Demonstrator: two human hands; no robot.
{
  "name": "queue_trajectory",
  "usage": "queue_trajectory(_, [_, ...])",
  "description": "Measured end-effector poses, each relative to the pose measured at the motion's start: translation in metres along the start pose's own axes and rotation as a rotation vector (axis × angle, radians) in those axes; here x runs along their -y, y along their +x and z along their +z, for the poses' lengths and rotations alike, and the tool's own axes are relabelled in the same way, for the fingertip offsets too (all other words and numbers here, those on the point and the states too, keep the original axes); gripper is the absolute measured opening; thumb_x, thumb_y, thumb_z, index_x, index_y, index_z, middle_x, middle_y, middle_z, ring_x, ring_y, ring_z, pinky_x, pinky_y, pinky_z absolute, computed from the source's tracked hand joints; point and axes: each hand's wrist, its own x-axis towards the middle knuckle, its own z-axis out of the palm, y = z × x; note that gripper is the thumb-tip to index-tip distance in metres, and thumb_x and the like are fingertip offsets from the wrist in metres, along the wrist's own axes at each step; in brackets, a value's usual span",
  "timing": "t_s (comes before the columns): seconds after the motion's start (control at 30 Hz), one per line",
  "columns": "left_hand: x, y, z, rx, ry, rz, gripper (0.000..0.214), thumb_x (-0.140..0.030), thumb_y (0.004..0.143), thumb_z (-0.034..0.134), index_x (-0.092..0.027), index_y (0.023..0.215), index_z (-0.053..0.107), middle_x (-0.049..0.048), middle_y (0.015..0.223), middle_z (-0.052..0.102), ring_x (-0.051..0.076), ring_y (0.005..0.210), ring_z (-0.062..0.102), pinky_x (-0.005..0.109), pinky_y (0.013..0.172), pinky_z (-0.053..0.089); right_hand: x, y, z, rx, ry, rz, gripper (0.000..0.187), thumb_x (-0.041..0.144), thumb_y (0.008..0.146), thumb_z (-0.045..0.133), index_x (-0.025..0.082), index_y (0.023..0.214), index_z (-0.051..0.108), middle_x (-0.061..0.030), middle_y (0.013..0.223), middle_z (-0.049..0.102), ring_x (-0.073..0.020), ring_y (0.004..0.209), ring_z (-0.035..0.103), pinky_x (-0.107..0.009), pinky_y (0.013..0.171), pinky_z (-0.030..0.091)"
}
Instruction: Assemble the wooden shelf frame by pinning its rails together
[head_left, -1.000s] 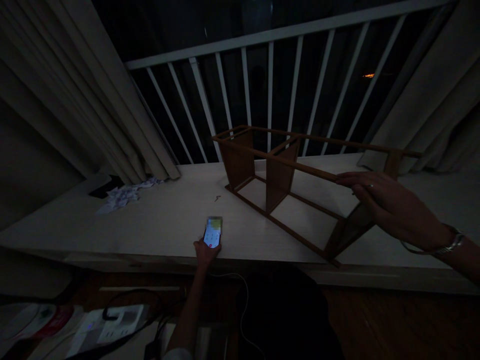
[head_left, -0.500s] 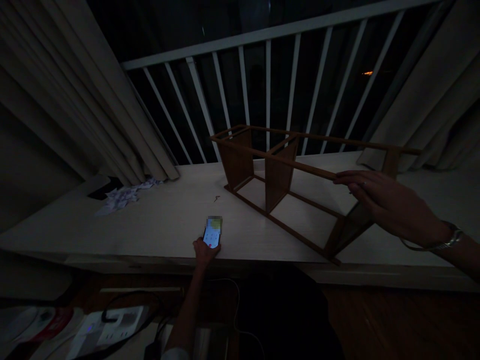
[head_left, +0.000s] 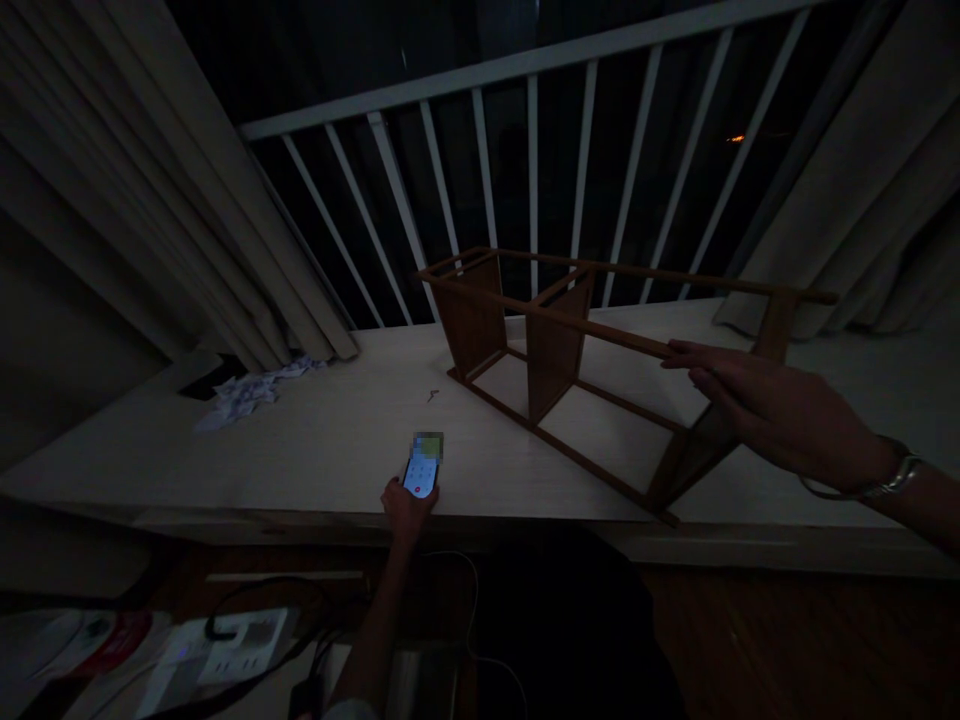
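In my left hand (head_left: 407, 508) is a smartphone (head_left: 421, 478), its lit screen facing up with rows of icons and a red button. The fingers wrap round its lower end, above the front edge of the white ledge. A brown wooden shelf rack (head_left: 556, 350) lies on its side on that ledge. My right hand (head_left: 780, 405), with a metal bracelet at the wrist, grips the near upper rail of the rack between thumb and fingers. A small bent metal piece, like a hex key (head_left: 433, 395), lies left of the rack.
The white ledge (head_left: 360, 440) runs below a white railing (head_left: 534, 180) and a dark window. Curtains (head_left: 247, 220) hang at both sides. Crumpled papers (head_left: 244, 395) lie at the left. Below are a power strip (head_left: 240, 645), cables and a white cord (head_left: 475, 600).
The phone and my left hand have shifted very slightly left. My right hand stays on the rack's rail, and the view has tilted a little.
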Motion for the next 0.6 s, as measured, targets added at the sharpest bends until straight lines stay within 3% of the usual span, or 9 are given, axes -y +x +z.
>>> queue_trajectory(0.37, [-0.012,-0.007,-0.009,0.036,0.055,-0.064,0.073,-0.056,0.062,0.061,-0.010,0.114,0.039,0.0172,0.106,0.050,0.032,0.104,0.047,0.042,0.085,0.037,0.001,0.000,0.003,-0.096,-0.168,-0.083,0.039,0.041,0.091,0.028,0.030,0.120,0.050,0.0087,0.133,0.045,-0.0171,0.104,0.057,-0.031,0.074,0.051])
queue_trajectory(0.5, [-0.017,0.001,-0.008,0.074,0.049,-0.100,0.079,-0.057,0.058,0.063,-0.012,0.117,0.037,0.0182,0.114,0.044,0.034,0.110,0.043,0.047,0.084,0.037,-0.001,0.001,0.010,-0.156,-0.232,-0.154,0.039,0.039,0.090,0.030,0.025,0.120,0.051,0.0052,0.132,0.047,-0.0181,0.100,0.059,-0.032,0.071,0.051])
queue_trajectory(0.6, [-0.020,0.016,-0.006,0.046,0.001,-0.043,0.080,-0.058,0.061,0.060,-0.013,0.122,0.032,0.0174,0.118,0.041,0.033,0.113,0.039,0.048,0.086,0.037,-0.001,0.002,0.013,-0.196,-0.258,-0.140,0.041,0.037,0.090,0.030,0.022,0.123,0.049,0.0028,0.129,0.050,-0.0186,0.097,0.060,-0.031,0.069,0.050])
